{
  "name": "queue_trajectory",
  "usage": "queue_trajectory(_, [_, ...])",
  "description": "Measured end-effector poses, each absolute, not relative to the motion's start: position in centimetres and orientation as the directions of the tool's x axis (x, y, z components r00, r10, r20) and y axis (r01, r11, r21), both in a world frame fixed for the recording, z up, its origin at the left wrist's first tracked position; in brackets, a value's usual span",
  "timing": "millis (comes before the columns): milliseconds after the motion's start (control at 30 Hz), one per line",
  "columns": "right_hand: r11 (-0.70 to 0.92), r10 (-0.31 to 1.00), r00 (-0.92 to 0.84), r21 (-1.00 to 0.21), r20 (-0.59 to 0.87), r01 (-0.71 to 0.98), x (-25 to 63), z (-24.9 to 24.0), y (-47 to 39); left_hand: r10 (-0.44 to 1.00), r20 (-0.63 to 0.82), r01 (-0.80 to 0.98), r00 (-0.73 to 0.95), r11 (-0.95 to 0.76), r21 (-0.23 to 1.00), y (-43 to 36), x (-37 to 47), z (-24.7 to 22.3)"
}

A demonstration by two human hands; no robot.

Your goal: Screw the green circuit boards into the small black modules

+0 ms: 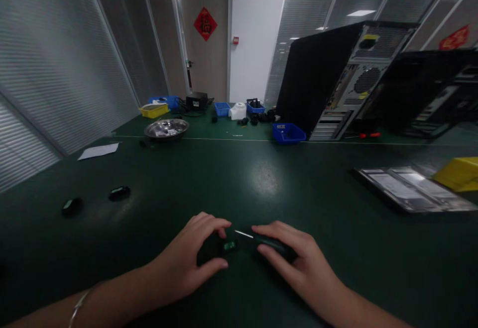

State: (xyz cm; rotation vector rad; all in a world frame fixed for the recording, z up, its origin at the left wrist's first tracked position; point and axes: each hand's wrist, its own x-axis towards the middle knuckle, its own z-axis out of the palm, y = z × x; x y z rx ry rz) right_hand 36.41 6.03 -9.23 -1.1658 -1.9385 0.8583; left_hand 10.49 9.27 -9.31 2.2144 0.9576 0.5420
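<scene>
My right hand (295, 251) is wrapped round the dark handle of a screwdriver (274, 243). Its thin metal shaft points left, toward my other hand. My left hand (197, 248) is curved with thumb and fingers apart, around a small dark object with a lit green patch (229, 246) on the table. No clear contact between those fingers and the object shows, and its kind is too dark to make out. The screwdriver's tip is just above and right of it, apart from it.
Two small black rounded objects (119, 193) lie on the green table (209, 173) at left. A paper sheet (98, 151) and metal bowl (167, 129) are beyond. Farther back are a blue tray (288, 133) and computer case (317, 74). Flat metal drives (414, 188) lie right.
</scene>
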Motion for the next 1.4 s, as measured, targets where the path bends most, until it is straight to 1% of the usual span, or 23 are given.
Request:
queue_trajectory(100, [0.358, 0.925, -0.301, -0.803, 0.233, 0.477, 36.7, -9.37, 6.61, 0.766, 0.092, 0.52, 0.636, -0.514, 0.682, 9.44, 10.65, -8.91])
queue_trajectory(267, [0.355, 0.923, -0.315, -0.803, 0.22, 0.479, 36.6, -9.24, 6.49, 0.791, 0.084, 0.542, 0.606, -0.488, 0.684, 9.61, 10.6, -8.77])
queue_trajectory(367, [0.321, 0.935, -0.298, -0.812, 0.19, 0.487, 36.55, -9.13, 6.23, 0.806, 0.109, 0.513, 0.582, -0.467, 0.72, 9.7, 10.49, -8.93])
queue_trajectory(467, [0.328, 0.926, -0.333, -0.82, 0.18, 0.469, 36.5, -8.91, 6.25, 0.81, 0.143, 0.471, 0.569, -0.463, 0.751, 9.87, 10.42, -9.08])
queue_trajectory(600, [0.333, 0.92, -0.35, -0.825, 0.178, 0.456, 36.42, -8.58, 6.51, 0.819, 0.195, 0.426, 0.539, -0.465, 0.776, 10.07, 10.3, -9.04])
queue_trajectory(733, [0.308, 0.928, -0.34, -0.833, 0.156, 0.46, 36.48, -8.61, 6.64, 0.827, 0.209, 0.403, 0.521, -0.455, 0.794, 10.1, 10.16, -8.88])
queue_trajectory(1033, [0.322, 0.92, -0.356, -0.839, 0.166, 0.439, 36.62, -9.38, 6.81, 0.807, 0.255, 0.375, 0.533, -0.496, 0.784, 10.21, 10.16, -9.29])
queue_trajectory(1400, [0.326, 0.916, -0.36, -0.847, 0.174, 0.419, 36.71, -9.05, 6.56, 0.776, 0.259, 0.359, 0.575, -0.523, 0.773, 10.1, 10.1, -9.45])
